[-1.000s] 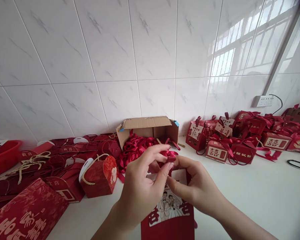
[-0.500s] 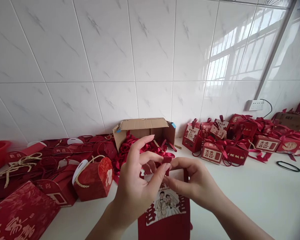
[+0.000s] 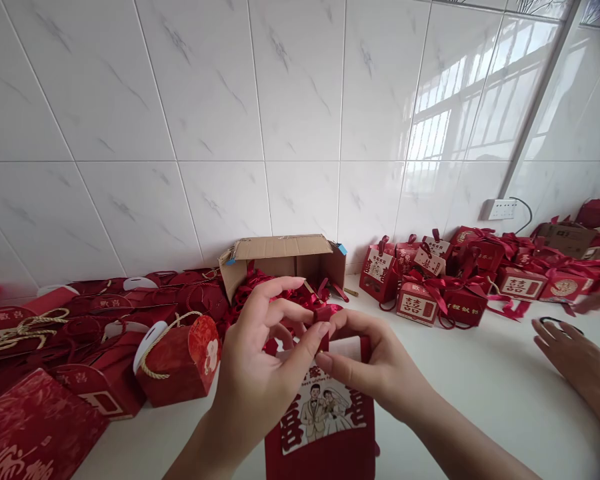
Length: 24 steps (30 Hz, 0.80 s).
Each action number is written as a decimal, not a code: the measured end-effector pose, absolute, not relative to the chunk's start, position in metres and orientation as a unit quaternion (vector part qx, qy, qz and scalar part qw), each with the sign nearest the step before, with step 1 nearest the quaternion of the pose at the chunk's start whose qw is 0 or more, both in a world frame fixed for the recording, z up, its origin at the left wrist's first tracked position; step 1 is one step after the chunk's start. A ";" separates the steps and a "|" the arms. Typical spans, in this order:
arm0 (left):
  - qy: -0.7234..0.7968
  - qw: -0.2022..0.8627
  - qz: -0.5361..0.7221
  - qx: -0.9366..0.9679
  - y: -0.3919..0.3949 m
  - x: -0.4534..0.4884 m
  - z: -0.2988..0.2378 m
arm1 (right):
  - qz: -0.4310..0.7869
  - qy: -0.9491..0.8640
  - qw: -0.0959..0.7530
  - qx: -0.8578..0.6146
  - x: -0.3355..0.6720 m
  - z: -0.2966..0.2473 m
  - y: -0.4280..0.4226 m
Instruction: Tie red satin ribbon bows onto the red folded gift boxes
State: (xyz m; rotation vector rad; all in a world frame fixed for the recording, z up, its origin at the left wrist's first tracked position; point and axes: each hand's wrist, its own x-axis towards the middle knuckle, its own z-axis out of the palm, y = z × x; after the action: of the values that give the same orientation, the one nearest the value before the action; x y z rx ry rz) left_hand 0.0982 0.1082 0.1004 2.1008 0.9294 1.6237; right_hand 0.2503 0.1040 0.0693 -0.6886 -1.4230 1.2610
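Note:
A red gift box with a cartoon bride and groom on a white label stands in front of me on the white table. Over its top edge, both my hands pinch a dark red ribbon. My left hand has thumb and index or middle finger closed on the ribbon, its upper fingers curled and raised. My right hand grips the ribbon and box top from the right between thumb and fingers. The exact pinch point is partly hidden by the fingers.
Behind is an open cardboard box of red ribbons. Red boxes with rope handles crowd the left; finished-looking red boxes line the right. Another person's hand reaches in at right, over a black loop. A socket is on the tiled wall.
Another person's hands have come in from the right edge, one by the black loop. My view has shifted slightly; my hands keep their pinch on the ribbon.

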 end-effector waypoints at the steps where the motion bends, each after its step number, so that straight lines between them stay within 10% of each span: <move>1: 0.323 0.161 0.567 0.740 0.108 0.098 0.101 | 0.530 -0.596 0.529 -0.291 0.250 0.069 0.103; 24: 0.311 0.131 0.576 0.745 0.105 0.098 0.097 | 0.511 -0.593 0.542 -0.305 0.242 0.064 0.101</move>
State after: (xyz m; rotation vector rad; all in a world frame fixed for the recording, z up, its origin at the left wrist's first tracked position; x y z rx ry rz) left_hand 0.0982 0.1050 0.0969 2.1622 0.9019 1.6717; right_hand 0.2424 0.1009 0.0640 -0.7238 -1.4094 1.2129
